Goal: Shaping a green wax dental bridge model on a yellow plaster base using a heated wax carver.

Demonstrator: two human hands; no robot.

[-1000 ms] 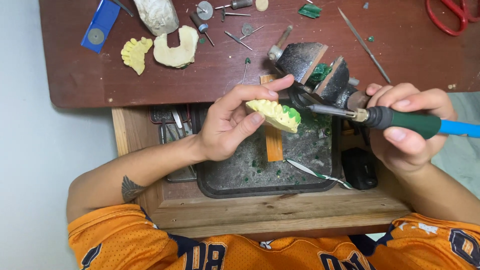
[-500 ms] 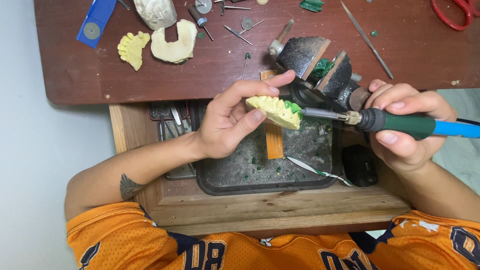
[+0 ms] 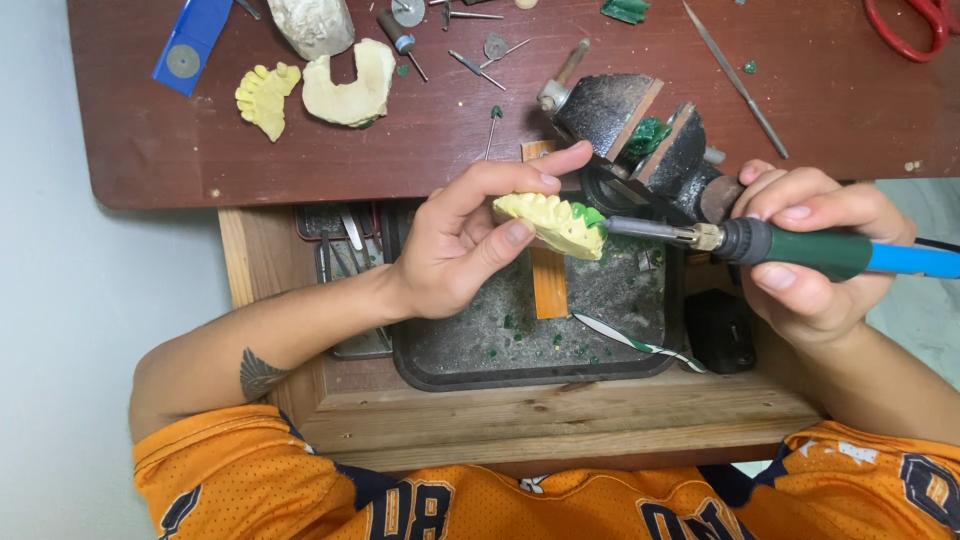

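Almost nothing has moved since a moment ago. The left hand [image 3: 455, 250] still has its fingers wrapped around the yellow tooth model [image 3: 550, 222], holding it up over the dark tray [image 3: 520, 365]. The right hand [image 3: 810, 260] still grips the green-handled hot tool [image 3: 790, 245], and its metal tip stays at the green wax [image 3: 588, 214] on the model's end. The black vise [image 3: 640, 140] sits just behind the model. So the work on that same wax spot looks ongoing.

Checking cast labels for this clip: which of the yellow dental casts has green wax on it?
The yellow cast held in the left hand, green at its right end; the yellow cast on the desk looks bare.
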